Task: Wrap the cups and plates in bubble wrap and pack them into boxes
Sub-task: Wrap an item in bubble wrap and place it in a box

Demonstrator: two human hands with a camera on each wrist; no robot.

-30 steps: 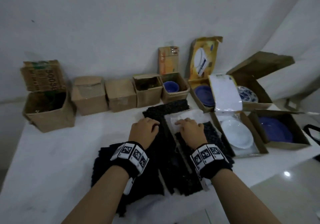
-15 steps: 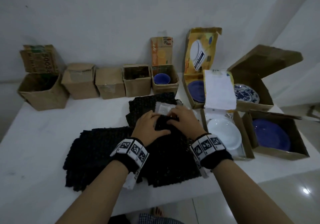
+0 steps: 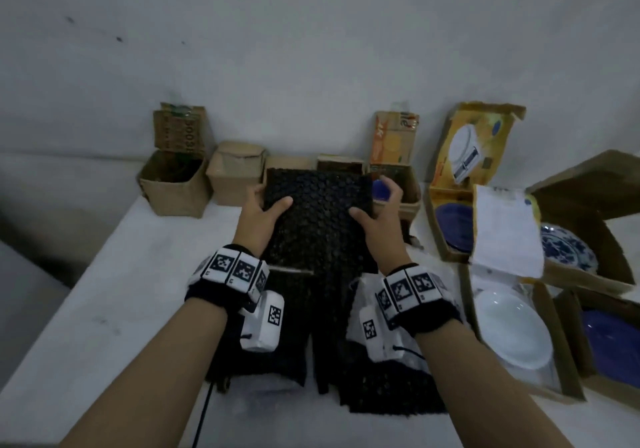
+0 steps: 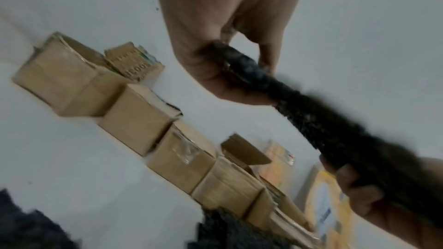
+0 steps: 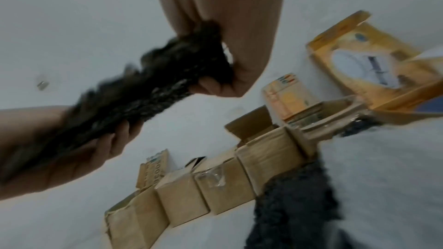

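Lifting a black sheet of bubble wrap off the dark pile where it had lain a moment before, the left hand and right hand gripped its side edges (thumbs on top), above the white table's far edge, ready for wrapping.

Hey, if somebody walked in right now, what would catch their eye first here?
Probably the black bubble wrap sheet held up at the table's middle, the left hand and right hand gripping its two sides. Next, the plates lying in open boxes on the right: a white plate nearest, and a blue patterned plate behind it.
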